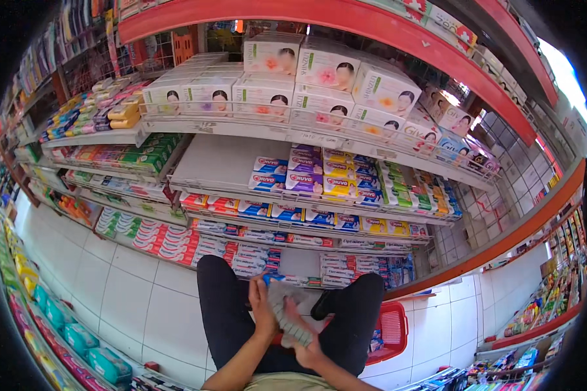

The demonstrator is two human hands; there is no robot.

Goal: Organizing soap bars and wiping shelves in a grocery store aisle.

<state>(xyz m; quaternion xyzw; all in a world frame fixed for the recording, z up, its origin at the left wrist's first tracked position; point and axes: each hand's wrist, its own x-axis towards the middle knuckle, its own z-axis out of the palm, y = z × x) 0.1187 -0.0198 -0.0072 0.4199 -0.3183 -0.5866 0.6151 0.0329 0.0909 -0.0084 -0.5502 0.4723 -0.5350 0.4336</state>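
Note:
My left hand [261,308] is raised between my knees, its fingers around a small blue packet [273,278] that is mostly hidden. A grey striped cloth [292,320] hangs against that hand and the packet. My right hand [303,337] grips the cloth from the right, and its fingers look slightly blurred. Just beyond both hands, stacked toothpaste boxes [340,269] lie on the lowest shelf. Higher up, Nuvo soap packs [303,171] in blue, purple and yellow stand in rows on a white shelf [215,161].
Shinzui soap boxes [269,97] fill the upper shelf behind a wire rail. A red plastic basket [394,332] with packets inside stands by my right leg. Teal packs [83,342] line a shelf at lower left. An orange-edged frame [508,234] bounds the rack on the right.

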